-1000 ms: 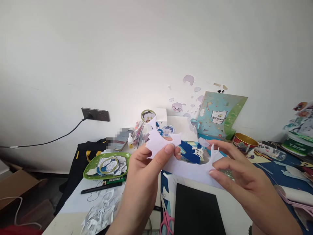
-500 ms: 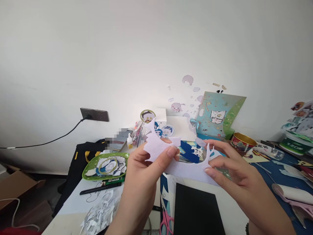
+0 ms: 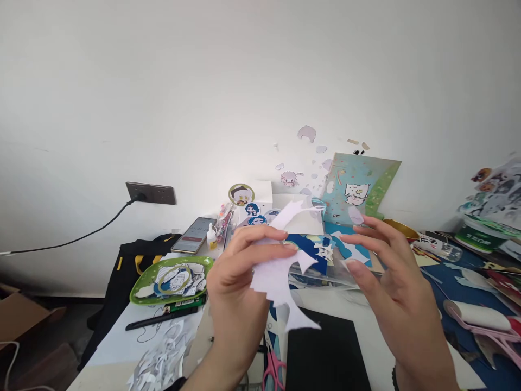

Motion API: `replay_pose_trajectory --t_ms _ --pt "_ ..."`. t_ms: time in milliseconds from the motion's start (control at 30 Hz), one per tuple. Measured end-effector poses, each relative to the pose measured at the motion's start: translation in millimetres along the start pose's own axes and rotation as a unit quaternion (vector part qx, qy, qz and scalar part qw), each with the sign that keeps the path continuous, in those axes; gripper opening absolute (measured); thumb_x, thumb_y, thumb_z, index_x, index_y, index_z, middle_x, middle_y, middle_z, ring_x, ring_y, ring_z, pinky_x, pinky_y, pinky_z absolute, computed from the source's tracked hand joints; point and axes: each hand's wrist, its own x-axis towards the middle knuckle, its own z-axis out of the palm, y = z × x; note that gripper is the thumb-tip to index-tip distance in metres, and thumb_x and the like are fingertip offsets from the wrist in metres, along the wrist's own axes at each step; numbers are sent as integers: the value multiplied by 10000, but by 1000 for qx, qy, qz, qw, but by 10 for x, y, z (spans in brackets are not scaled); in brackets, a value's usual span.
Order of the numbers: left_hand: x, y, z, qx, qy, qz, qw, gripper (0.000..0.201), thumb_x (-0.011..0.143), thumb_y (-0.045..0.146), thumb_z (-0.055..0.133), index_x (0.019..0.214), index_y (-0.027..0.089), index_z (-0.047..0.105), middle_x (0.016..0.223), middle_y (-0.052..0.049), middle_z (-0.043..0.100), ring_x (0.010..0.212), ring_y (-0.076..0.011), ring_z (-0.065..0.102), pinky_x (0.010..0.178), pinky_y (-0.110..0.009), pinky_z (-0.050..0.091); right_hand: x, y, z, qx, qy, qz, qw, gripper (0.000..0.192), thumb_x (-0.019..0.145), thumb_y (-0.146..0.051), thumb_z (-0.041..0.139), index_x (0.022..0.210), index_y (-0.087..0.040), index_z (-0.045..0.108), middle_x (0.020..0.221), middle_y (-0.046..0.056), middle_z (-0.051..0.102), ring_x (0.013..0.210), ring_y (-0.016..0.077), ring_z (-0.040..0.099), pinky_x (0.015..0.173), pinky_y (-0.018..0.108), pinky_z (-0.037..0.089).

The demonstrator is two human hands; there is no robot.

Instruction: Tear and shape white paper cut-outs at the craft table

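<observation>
Paper cutout, white and jagged, hangs above the bench, pinched at its upper part by the left hand, whose fingers are closed on it. Left of that hand sit a green tray of clippings, a black pen and a phone. Pink scissors are cut off at the bottom edge. The right hand hovers beside the cutout with fingers spread, holding nothing; its wrist leaves the picture. A black sheet lies below. Half a second ago both hands stretched the paper sideways; now it dangles from the left alone.
</observation>
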Motion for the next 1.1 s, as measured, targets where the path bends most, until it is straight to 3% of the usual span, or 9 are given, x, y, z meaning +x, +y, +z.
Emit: replay_pose_trajectory --t_ms 200,367,600,667,767,833,900,967,1100 --pt "-62 -66 29 100 21 130 986 325 704 101 736 846 393 752 936 5 631 926 -201 566 960 -402 431 -139 -145 48 81 -8 -31 996 219 884 -438 503 987 -318 656 1392 13 394 1291 319 382 1041 501 323" --pt "-112 -103 27 157 14 206 966 391 745 62 669 904 412 739 950 -10 628 974 -232 540 957 -440 435 -213 -184 172 151 -20 -42 987 207 863 -443 538 938 -297 663 1398 25 385 1277 326 401 993 502 388" --pt "-143 -157 46 165 -7 232 959 426 756 63 618 1031 378 705 1051 -25 619 1046 -251 522 946 -428 439 -169 -160 206 173 -10 -15 985 117 846 -307 588 748 -261 631 1346 11 441 1247 280 441 1036 474 361" --pt "-111 -145 61 105 33 176 978 431 780 83 586 1109 351 666 1135 -26 585 1106 -240 511 950 -390 440 -154 -150 190 180 -10 -4 984 115 846 -299 586 743 -263 624 1348 5 444 1256 273 434 1026 452 378" --pt "-1 -99 59 -46 59 -42 996 311 824 148 563 1085 293 650 1102 -18 607 1018 -176 577 891 -293 474 -140 -133 159 183 -16 -1 983 127 854 -295 572 740 -265 617 1359 -2 435 1271 269 423 1009 435 398" --pt "83 -65 43 -140 -20 -215 966 220 854 305 543 1010 224 674 946 -45 658 839 -165 625 724 -256 520 -134 -126 137 174 -31 -2 984 127 855 -300 569 743 -269 621 1367 -6 426 1278 272 415 999 439 404" --pt "137 -36 32 -179 -114 -334 918 284 810 414 593 918 173 697 808 -60 670 674 -156 622 569 -233 506 -126 -125 114 159 -51 3 986 123 850 -306 575 743 -271 625 1371 -8 421 1283 278 406 996 449 405" --pt "151 -12 34 -176 -163 -381 893 238 719 366 716 845 164 704 714 -35 661 572 -125 592 510 -209 476 -110 -130 91 148 -63 8 987 131 847 -312 575 736 -265 625 1361 0 432 1275 283 412 1002 460 400" --pt "118 27 53 -148 -143 -355 912 133 651 224 788 746 183 704 636 12 648 549 -104 583 510 -187 466 -63 -140 56 156 -80 19 984 204 884 -375 509 778 -259 639 1345 30 454 1253 290 433 1009 478 393"
